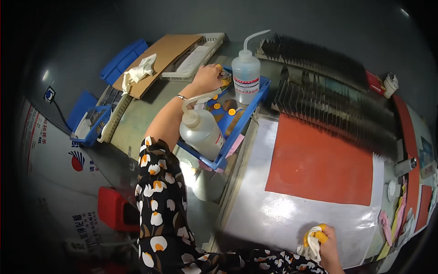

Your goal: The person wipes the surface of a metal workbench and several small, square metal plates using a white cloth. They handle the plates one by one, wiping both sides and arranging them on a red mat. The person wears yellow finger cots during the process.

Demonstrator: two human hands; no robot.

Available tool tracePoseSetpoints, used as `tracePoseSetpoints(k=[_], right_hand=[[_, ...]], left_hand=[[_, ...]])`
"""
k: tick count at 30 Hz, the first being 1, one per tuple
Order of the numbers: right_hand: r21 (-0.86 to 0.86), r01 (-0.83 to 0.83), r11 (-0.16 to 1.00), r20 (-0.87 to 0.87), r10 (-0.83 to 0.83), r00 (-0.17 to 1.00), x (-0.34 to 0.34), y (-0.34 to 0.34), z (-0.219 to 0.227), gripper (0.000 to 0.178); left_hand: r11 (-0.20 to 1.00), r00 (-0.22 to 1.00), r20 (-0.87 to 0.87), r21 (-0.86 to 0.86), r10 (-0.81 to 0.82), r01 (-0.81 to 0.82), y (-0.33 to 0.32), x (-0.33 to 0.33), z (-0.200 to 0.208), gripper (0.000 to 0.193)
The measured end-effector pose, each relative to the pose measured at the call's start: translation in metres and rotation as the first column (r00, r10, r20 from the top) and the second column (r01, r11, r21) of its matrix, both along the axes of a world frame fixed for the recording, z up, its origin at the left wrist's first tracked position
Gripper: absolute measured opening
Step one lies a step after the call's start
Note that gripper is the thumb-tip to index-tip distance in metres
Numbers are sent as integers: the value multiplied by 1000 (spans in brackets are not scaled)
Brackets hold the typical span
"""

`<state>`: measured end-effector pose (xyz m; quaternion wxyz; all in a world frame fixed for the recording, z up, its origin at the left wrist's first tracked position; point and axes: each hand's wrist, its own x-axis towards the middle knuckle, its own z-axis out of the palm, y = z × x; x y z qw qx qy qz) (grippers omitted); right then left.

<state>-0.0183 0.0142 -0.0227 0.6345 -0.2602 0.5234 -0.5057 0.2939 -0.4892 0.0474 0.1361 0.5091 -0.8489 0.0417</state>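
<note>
My left hand [210, 78] reaches over the far end of a blue tray [250, 118]. Yellow covers show on its bent fingertips; whatever they pinch is hidden. Beside that hand stands a squeeze bottle [246, 75] of pale liquid with a bent spout. Nearer, a second white squeeze bottle [203, 134] sits in the tray, partly behind my forearm. Several small round yellow pieces [232, 112] lie between the bottles. At the lower right, my right hand [329, 246], also with yellow finger covers, is closed around a crumpled white cloth [312, 246] above the light work surface.
A red-brown mat [321, 160] lies on a pale sheet. Behind it stand long rows of thin dark upright plates [335, 107]. Cardboard [159, 59] with a white cloth [140, 71] rests on white baskets at the left. A red stool-like object [112, 208] is lower left.
</note>
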Motion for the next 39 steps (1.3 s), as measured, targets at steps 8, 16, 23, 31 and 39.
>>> tracePoseSetpoints(k=[8, 16, 23, 31, 39], right_hand=[[-26, 68, 997, -87, -70, 994, 7, 6, -7, 10], [-131, 39, 991, -370, -85, 925, -26, -8, 17, 17], [-195, -61, 979, 291, 117, 950, -41, 4, 45, 24], [-114, -284, 952, -574, 171, 801, -71, 33, 75, 24], [-40, -321, 946, -523, 254, 814, -106, 110, 27, 26]], left_hand=[[986, 991, -16, -99, 130, -131, 3, 5, -13, 47], [997, 615, -788, 39, -12, 69, 119, 70, 73, 44], [826, 423, -875, 49, -235, 561, 330, -41, 38, 48], [177, 539, -842, 532, 14, 828, 424, -204, -25, 22], [404, 428, -871, 492, 244, 771, 443, -229, -27, 12]])
